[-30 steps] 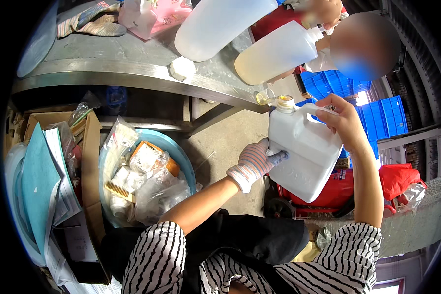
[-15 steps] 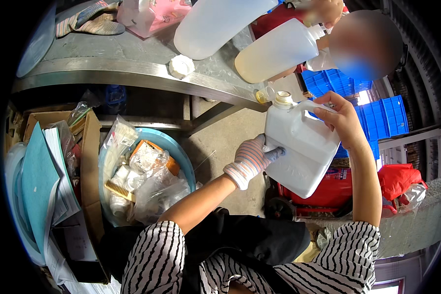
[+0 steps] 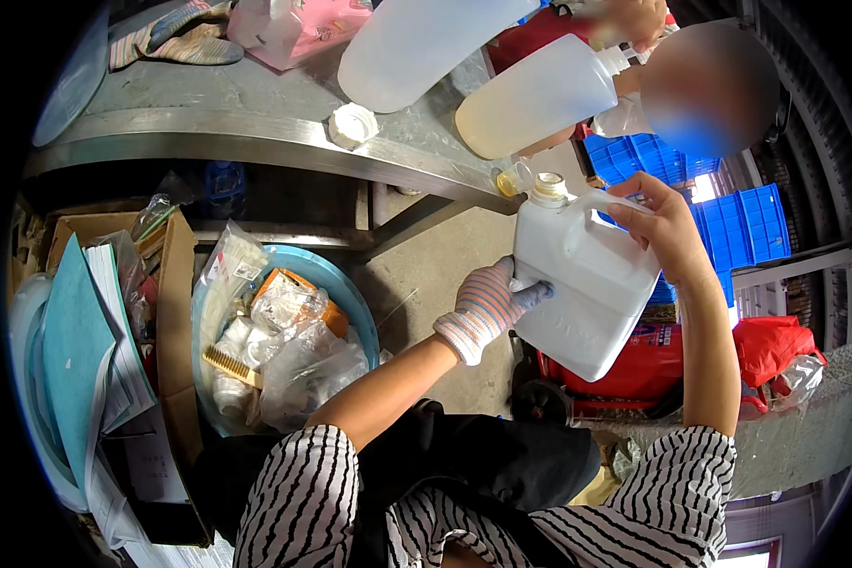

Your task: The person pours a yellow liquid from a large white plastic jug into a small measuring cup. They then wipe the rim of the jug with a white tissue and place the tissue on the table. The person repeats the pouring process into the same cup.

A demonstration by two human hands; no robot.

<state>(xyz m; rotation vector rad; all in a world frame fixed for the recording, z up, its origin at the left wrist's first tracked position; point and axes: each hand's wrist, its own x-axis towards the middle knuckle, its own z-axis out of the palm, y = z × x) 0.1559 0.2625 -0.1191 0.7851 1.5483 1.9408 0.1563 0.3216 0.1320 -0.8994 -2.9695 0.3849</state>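
A white plastic jug [image 3: 587, 293] is tilted in front of me, its uncapped neck [image 3: 549, 189] by the table's corner. My right hand [image 3: 661, 227], bare, is wrapped round the jug's handle. In a striped knit glove, my left hand [image 3: 494, 301] grips the jug's left side, thumb across its face. Touching or very near the neck is a small clear cup [image 3: 514, 179] with yellowish liquid; I cannot tell what supports it. A white screw cap [image 3: 352, 126] lies near the table edge. Beyond it are a large translucent container [image 3: 421, 52] and a tilted translucent bottle [image 3: 535, 99] with pale yellow contents.
A metal-edged table [image 3: 284, 137] spans the far side, with gloves [image 3: 185, 43] and a pink bag [image 3: 298, 28] on it. Across stands another person, a hand [image 3: 642, 21] above the bottle. Below are a blue tub [image 3: 364, 312], a cardboard box [image 3: 175, 322] and blue crates [image 3: 743, 227].
The jug and both hands have shifted very slightly, the neck rising a touch toward the table. My grip is the same.
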